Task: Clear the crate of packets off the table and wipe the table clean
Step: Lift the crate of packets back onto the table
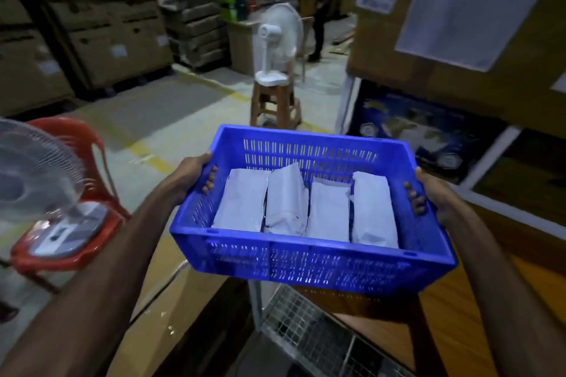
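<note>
Head view. One blue slotted crate [309,260] is held in the air between two hands, above a wooden surface [465,315] whose edge shows at lower right. The left hand [196,174] grips the crate's left short wall, its fingers curled over the rim to the inside; the right hand [428,196] grips the right short wall in the same way. Four white packets [306,208] lie side by side on the crate floor, long sides touching or nearly so; the second from the left is crumpled and partly overlaps its neighbour. Two white fans are in view: one fan on a red plastic chair [76,248] at the left edge, its grille cut off by the frame, and a second fan [277,37] on a wooden stool [275,104] further back. A wire-mesh panel [306,330] lies below the crate. Stacked cardboard cartons [101,24] fill the background, their labels too blurred to read. A person [321,9] stands far back, mostly in shadow. Both forearms are cut off by the lower edge.
</note>
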Demonstrator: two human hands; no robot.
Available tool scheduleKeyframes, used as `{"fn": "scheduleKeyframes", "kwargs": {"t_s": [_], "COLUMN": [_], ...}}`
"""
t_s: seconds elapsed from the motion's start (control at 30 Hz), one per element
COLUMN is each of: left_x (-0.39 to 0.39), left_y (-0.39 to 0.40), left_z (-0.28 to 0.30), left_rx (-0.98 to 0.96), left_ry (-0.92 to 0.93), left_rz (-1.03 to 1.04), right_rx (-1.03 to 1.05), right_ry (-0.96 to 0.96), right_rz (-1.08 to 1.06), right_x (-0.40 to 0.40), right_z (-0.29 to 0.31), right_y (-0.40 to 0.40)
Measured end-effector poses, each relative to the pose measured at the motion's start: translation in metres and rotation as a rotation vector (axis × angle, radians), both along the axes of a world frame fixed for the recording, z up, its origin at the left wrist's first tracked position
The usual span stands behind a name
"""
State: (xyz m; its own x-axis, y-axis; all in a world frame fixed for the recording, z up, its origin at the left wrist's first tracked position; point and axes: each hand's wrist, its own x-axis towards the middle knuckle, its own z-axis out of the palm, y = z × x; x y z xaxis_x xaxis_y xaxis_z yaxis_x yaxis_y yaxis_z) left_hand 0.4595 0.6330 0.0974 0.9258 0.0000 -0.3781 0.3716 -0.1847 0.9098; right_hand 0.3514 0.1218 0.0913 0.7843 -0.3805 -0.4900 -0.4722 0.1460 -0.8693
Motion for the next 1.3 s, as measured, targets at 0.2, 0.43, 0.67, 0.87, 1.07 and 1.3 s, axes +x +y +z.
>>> {"fn": "scheduleKeyframes", "kwargs": {"t_s": [0.2,0.43,0.67,0.87,1.07,1.3], "left_x": [0.038,0.056,0.055,0.046,0.043,0.026], "left_y": [-0.134,-0.271,-0.343,-0.364,-0.363,-0.357], "left_z": [0.012,0.010,-0.002,0.004,0.004,0.017], "left_rx": [0.035,0.037,0.078,0.102,0.102,0.122], "left_ry": [0.000,-0.007,0.007,0.004,-0.024,-0.110], "left_rz": [-0.240,-0.436,-0.478,-0.476,-0.459,-0.451], "right_rx": [0.024,0.001,0.009,0.015,0.044,0.017], "right_ry": [-0.001,0.009,0.019,0.034,0.007,0.000], "right_rz": [-0.233,-0.433,-0.495,-0.498,-0.478,-0.442], "right_x": [-0.080,-0.146,-0.171,-0.170,-0.170,-0.175], "right_z": [0.001,-0.005,-0.010,-0.012,-0.015,-0.002], "right_y": [-0.088,-0.177,-0.221,-0.239,-0.245,-0.237]}}
